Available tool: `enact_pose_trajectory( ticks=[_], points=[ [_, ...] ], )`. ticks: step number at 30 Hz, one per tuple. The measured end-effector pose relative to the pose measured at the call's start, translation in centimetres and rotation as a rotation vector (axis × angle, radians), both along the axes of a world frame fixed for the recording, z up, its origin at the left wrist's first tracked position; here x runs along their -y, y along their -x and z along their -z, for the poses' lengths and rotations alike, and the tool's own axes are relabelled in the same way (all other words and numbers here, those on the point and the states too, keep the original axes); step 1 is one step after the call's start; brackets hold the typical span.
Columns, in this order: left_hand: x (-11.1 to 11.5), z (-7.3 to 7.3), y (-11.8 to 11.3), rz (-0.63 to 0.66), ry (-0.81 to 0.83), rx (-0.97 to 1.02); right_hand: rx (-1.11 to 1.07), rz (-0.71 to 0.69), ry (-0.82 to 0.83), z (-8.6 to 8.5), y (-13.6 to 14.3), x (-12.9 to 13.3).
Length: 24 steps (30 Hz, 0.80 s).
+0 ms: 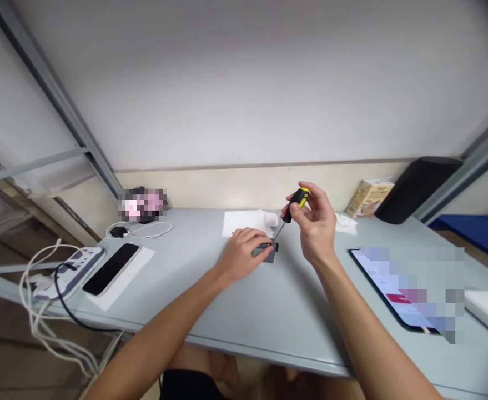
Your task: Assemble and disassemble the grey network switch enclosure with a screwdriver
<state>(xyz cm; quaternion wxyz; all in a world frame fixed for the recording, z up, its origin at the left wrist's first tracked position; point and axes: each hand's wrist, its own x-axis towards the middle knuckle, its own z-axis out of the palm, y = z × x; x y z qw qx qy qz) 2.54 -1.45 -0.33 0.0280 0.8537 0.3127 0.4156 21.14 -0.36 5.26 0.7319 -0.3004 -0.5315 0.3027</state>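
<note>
My right hand [317, 225] grips the black and yellow handle of a screwdriver [297, 202], raised above the desk. Its metal shaft slants down and left to a small dark grey box-shaped device [270, 256] with a green patch on its side. Around that device my left hand [246, 253] is closed, pressing it to the desk top, thumb in front and fingers across the top. The screwdriver's tip meets the device close to my left fingertips, and the exact contact point is hidden.
White paper [244, 222] and a white rounded object [271, 219] lie behind the device. A tablet [393, 294], yellow box [369, 198] and black cylinder [418, 189] are on the right. On the left are a phone [112, 269], power strip [71, 272] and loose cables. The desk's front edge [268, 355] is near my body.
</note>
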Motion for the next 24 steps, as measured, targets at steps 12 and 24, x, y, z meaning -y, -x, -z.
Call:
enact_pose_trajectory(
  ticks=[12,24],
  points=[
    [-0.03,-0.21,-0.01,0.021,-0.019,0.019,0.029,0.034,-0.031,0.12,-0.19,-0.08],
    [-0.04,-0.21,-0.01,0.007,-0.004,0.003,0.022,0.023,-0.037,-0.01,-0.11,0.08]
  ],
)
